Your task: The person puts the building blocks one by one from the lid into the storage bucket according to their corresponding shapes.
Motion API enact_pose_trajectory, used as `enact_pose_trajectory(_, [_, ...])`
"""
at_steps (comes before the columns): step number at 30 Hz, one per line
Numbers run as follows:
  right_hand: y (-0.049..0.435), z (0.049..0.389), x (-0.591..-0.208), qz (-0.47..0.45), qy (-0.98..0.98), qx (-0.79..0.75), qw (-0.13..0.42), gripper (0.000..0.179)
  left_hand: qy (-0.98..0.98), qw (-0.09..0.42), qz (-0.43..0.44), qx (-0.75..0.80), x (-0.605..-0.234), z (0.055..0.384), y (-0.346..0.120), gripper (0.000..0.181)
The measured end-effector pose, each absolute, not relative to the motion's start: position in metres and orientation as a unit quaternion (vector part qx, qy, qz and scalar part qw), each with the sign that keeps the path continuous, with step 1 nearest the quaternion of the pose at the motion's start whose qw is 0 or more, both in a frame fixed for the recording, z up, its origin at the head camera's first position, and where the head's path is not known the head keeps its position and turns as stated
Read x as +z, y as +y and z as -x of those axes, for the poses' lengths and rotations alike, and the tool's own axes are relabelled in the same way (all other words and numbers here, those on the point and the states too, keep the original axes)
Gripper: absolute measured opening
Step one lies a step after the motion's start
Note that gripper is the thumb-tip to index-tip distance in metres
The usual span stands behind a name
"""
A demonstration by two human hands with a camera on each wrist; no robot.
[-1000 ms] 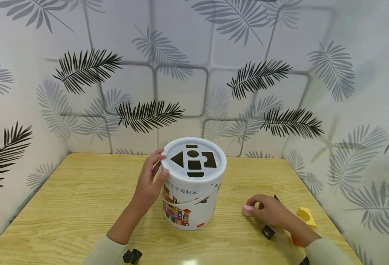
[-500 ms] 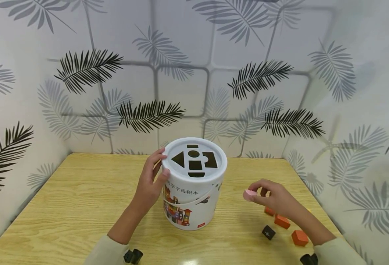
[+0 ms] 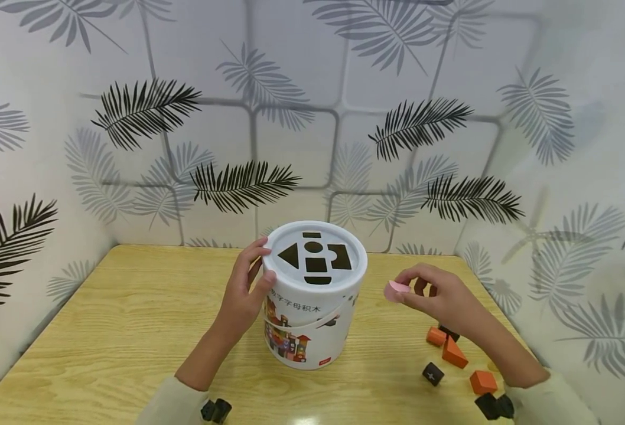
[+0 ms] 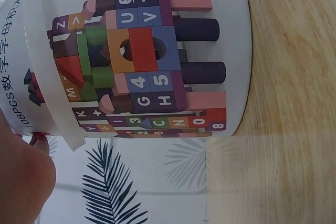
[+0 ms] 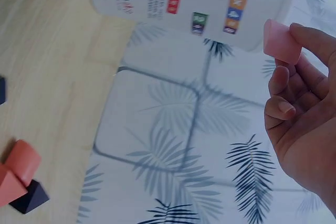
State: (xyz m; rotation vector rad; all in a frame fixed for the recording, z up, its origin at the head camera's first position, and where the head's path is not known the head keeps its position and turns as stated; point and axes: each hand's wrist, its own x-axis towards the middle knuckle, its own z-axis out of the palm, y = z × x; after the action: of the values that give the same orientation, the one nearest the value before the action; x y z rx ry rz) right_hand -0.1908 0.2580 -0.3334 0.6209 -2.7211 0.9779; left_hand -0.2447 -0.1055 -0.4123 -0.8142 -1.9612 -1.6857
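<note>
A white block bucket (image 3: 308, 324) with printed toy blocks on its side stands upright on the wooden table. Its lid (image 3: 286, 273) has several cut-out shapes, among them a triangle, a circle and a square. My left hand (image 3: 242, 292) grips the bucket's upper left side, thumb in front and fingers at the rim. To the right of the bucket, my right hand (image 3: 442, 298) pinches a small pink half-round block (image 3: 396, 291) between thumb and fingers, above the table. In the right wrist view the pink block (image 5: 282, 43) shows its curved side.
Below my right forearm lie an orange cylinder (image 3: 436, 336), an orange triangular block (image 3: 454, 353), an orange cube (image 3: 484, 382), a black cube with a plus sign (image 3: 432, 373) and a partly hidden black block (image 3: 449, 332). Leaf-patterned walls (image 3: 312, 147) enclose the table.
My right hand has lifted the pink block off the table, up and slightly toward the bucket. Orange blocks it covered are now visible. The left hand stays on the bucket.
</note>
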Motion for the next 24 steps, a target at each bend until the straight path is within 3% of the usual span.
enact_pose_trajectory(14, [0.212, 0.200, -0.303, -0.257, -0.897, 0.342, 0.112, 0.016, -0.711, 0.210, 0.291, -0.605, -0.412, 0.244, -0.105, 0.041])
enact_pose_trajectory(24, [0.170, 0.215, -0.297, -0.297, -0.887, 0.342, 0.090, 0.019, -0.710, 0.208, 0.292, -0.607, -0.412, 0.244, -0.105, 0.041])
